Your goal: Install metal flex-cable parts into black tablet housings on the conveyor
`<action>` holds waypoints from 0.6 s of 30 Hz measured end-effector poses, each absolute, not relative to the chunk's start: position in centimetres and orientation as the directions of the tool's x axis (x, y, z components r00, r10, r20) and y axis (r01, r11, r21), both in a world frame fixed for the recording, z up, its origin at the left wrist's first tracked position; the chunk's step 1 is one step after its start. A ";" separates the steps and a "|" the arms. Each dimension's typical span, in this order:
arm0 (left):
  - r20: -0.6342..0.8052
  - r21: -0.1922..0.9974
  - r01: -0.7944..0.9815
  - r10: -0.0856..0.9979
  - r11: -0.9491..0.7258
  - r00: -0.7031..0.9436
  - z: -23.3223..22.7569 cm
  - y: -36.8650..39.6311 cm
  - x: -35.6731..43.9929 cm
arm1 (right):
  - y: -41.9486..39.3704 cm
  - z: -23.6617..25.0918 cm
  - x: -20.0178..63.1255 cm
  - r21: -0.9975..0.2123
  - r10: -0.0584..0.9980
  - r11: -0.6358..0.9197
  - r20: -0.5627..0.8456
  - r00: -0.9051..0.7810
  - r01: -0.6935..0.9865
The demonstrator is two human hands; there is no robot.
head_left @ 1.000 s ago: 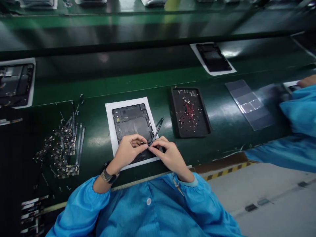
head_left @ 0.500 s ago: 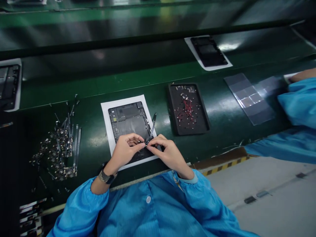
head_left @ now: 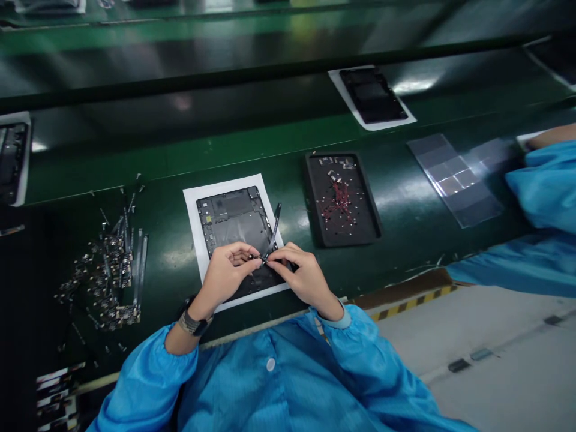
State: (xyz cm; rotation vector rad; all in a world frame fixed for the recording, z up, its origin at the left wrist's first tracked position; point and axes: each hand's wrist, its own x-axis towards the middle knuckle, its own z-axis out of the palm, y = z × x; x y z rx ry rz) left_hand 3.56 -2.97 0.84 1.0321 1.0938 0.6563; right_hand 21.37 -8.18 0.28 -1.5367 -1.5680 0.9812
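Head view, left hand (head_left: pixel 224 272): grip pinched on strip (head_left: pixel 275 225)
Right hand (head_left: pixel 306 275): likewise
Tray (head_left: pixel 349 239): two o'clock from hands

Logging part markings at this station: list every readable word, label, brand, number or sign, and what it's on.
No readable text.
Black housing, including its yellow patch: any print too small to read.
Dark strip: any print too small.
Loose circuit boards: too small.
Yellow-and-black band: stripes only, no wording visible.
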 end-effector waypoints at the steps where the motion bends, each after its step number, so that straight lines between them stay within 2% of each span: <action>1: -0.397 0.912 0.048 0.849 0.407 0.348 0.8 -3.0 3.5 | -8.2 0.3 21.4 -0.892 1.000 0.004 -0.010 -0.029 0.452; 9: -0.378 0.922 0.064 0.858 0.381 0.347 0.8 -3.1 3.6 | -8.3 1.1 21.3 -0.912 0.996 -0.035 -0.063 -0.055 0.410; 18: -0.371 0.929 0.151 0.834 0.339 0.408 1.1 -3.1 3.5 | -7.7 1.7 22.1 -0.890 0.974 -0.080 -0.167 -0.156 0.448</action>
